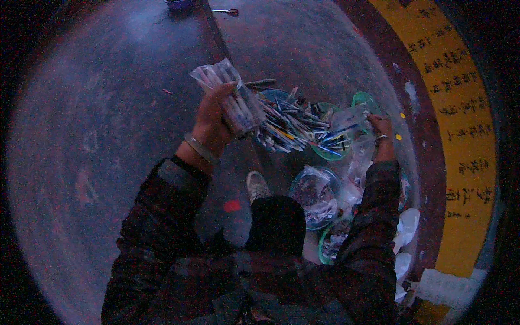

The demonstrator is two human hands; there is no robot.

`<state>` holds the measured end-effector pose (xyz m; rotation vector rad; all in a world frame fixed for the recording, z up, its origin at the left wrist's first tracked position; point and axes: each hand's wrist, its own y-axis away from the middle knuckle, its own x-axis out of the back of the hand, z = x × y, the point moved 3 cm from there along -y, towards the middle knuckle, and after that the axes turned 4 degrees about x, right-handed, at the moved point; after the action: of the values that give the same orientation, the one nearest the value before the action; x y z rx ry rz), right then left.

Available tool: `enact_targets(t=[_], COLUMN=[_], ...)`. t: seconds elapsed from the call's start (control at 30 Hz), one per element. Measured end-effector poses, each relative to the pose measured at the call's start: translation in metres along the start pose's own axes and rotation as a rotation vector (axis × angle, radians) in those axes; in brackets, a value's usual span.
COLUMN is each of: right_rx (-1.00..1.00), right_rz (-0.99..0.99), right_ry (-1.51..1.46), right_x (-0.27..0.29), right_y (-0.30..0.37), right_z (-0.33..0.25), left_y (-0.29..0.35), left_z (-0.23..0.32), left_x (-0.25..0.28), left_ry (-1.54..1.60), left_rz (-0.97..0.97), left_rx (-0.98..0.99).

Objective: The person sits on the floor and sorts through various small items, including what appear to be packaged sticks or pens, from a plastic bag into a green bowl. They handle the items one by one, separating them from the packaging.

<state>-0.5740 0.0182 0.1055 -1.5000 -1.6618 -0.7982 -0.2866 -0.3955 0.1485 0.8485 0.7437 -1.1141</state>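
My left hand [214, 119] is closed around a clear plastic bag of pens [237, 105], raised left of a large heap of pens [287, 122]. The thumb presses over the front of the bag. Farther right, my right hand [381, 127] has its fingers pinched on a clear plastic bag [351, 116], whose contents I cannot make out in the dim light. The heap mixes dark, white, blue and yellow pens. Some pens lie over a green basket [329, 156] at the heap's right end.
Round tubs [292, 197] with clear bags stand near my right forearm, a green-rimmed one [323, 250] nearer me. White bags [406, 227] lie along the right, beside a yellow band [457, 108] with dark writing. A red patch [232, 205] is on the floor [108, 135] left of my shoe [258, 185].
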Motion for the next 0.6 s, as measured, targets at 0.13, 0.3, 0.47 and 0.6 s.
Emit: enact_targets(t=[0.13,0.3,0.47,0.6], right_rx=[0.36,0.182,0.225,0.052], right_rz=[0.052,0.052,0.177,0.182], right_ry=[0.597,0.175,0.247,0.429], right_x=[0.027,0.021,0.046,0.065], right_y=[-0.031,-0.019,-0.005,0.032], right_z=[0.037,0.006,0.039,0.11], left_y=[0.009,0.021,0.014,0.029], left_z=[0.004,0.019,0.035,0.04], left_x=[-0.026,-0.028,-0.017,-0.019], left_ry=[0.002,0.075,0.024,0.092], left_rz=[-0.043,-0.033,-0.004,-0.016], left_rx=[-0.013,-0.119,-0.113,-0.088])
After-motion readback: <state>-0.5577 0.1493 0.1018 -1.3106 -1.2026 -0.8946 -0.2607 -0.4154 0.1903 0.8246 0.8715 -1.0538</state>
